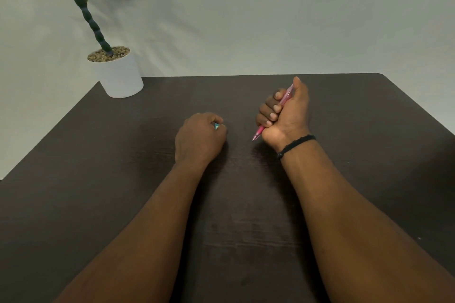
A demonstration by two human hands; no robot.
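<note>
The right hand [283, 110] is in the middle of the dark counter [369, 155], a little to the right, and its grip is closed like a fist around a pink pen [258, 131]. All four fingers are curled over the barrel and the thumb stands up on the far side. The pen passes through the fist on a slant: its tip comes out below the little finger and points to the near left, above the counter, and its other end shows at the top of the fist beside the thumb. A black cord bracelet [295, 144] is around the right wrist. The left hand [199, 136] is just to the left of the right one, apart from it, with its back turned up and low over the counter. Its grip is also closed and narrow, and it holds a small teal thing [216, 126] between the thumb and the curled fingers. Only a small corner of this thing is visible, so one cannot tell what it is. Both bare forearms reach in from the near edge. At the far left corner of the counter stands a white pot [120, 76] filled with pebbles, with a green plant [91, 19] leaning to the left. Behind it hangs a pale backdrop [270, 19].
</note>
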